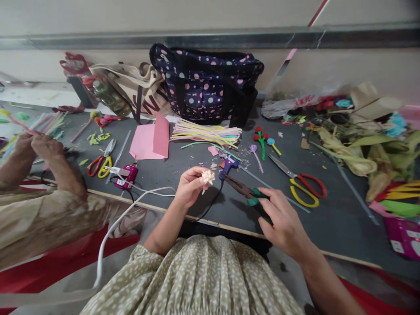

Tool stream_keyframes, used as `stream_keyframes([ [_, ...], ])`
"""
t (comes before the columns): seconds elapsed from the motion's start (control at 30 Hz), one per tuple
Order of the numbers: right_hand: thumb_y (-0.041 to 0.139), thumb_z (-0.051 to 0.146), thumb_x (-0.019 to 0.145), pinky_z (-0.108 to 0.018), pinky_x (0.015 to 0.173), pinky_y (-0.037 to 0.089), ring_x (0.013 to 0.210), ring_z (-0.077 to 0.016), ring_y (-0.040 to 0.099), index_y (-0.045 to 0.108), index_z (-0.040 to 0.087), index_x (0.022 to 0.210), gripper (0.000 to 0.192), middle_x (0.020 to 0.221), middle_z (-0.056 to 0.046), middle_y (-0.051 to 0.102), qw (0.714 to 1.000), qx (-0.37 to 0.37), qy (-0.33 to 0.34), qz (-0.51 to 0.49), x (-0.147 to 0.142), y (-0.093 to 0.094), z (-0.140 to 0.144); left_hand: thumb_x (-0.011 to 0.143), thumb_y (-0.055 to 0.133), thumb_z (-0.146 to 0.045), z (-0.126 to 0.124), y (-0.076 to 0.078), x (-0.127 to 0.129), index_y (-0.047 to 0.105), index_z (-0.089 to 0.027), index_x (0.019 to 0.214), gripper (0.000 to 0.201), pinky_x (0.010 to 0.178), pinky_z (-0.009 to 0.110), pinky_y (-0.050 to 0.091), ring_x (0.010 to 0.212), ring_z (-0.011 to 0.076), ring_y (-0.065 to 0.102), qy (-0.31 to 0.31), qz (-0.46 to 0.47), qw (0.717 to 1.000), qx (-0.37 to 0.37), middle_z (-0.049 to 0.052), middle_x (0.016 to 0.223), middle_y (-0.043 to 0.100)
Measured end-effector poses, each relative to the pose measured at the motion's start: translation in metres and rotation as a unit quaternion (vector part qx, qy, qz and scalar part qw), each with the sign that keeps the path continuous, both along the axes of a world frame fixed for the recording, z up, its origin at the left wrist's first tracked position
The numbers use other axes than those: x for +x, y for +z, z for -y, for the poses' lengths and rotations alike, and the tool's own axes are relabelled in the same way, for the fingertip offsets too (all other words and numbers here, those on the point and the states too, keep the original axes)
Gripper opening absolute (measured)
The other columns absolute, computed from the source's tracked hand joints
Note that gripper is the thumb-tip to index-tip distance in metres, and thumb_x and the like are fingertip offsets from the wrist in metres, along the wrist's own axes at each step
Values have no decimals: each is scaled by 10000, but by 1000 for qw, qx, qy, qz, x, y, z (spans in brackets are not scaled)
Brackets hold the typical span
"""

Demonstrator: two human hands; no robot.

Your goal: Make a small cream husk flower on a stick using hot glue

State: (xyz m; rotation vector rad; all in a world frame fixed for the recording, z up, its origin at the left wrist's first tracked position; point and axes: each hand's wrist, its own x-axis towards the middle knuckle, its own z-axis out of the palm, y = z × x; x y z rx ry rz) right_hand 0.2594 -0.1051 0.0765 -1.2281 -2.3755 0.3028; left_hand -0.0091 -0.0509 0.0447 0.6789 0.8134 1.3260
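Note:
My left hand (191, 186) pinches a small cream-coloured flower-like piece (208, 176) with a short stem sticking out below. In my right hand (281, 221) is a pair of pliers (241, 188) with green handles, its dark jaws pointing left toward the piece but apart from it. Whether the jaws are fully closed is hard to tell. Just behind the pliers' tips lies a blue hot glue gun (229, 164) on the dark table (203, 210). A black cord runs from it toward the table's front edge.
Red-and-yellow scissors (300, 181) lie to the right, another pair of scissors (103, 162) to the left. Behind are a bundle of pipe cleaners (206, 133), pink paper (149, 140) and a patterned bag (206, 85). A white cable (108, 236) crosses the front edge. A co-worker's hands (42, 146) are at far left.

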Motion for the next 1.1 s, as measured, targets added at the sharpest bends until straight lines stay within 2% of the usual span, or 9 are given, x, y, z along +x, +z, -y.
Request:
stream_keyframes([
  [0.23,480,42,797,-425,955,484,1138,-285,531,522,178,1103,337,1215,-142,526,998,-40,-23,-50,3,0,1,472,927,-285,-1,0,-4,715,-174,886,478,490,178,431,586,90,577,-39,59,997,-25,55,825,708],
  [0.47,477,36,765,-423,968,472,1160,-286,514,499,189,1133,399,1238,-134,510,994,-95,-1,-52,-3,-1,5,560,891,-291,0,2,-1,733,-134,842,360,491,179,388,564,58,504,-31,35,999,8,48,831,633],
  [0.6,471,18,749,-413,957,478,1156,-281,512,493,193,1105,397,1225,-131,510,993,-102,7,-60,-7,0,7,597,871,-308,2,0,0,745,-149,823,305,531,202,399,626,78,511,-28,12,999,31,48,880,585],
  [0.73,463,10,753,-415,931,487,1132,-280,517,487,197,1062,362,1210,-133,512,992,-106,12,-64,-10,-2,7,646,845,-350,3,-1,-1,771,-165,894,318,564,228,411,642,95,514,-29,-12,997,69,53,872,567],
  [0.87,459,7,746,-420,932,489,1142,-282,514,481,195,1067,373,1228,-138,509,990,-118,22,-72,-11,-2,7,668,834,-356,4,-1,-2,790,-206,964,335,578,235,408,643,99,520,-24,-30,995,93,54,870,575],
  [1.1,458,7,736,-420,937,492,1149,-281,524,489,202,1054,374,1245,-138,519,990,-118,23,-74,-12,-2,9,654,846,-366,6,-4,-5,803,-226,951,332,616,253,426,672,117,536,-8,-56,994,96,66,862,609],
])
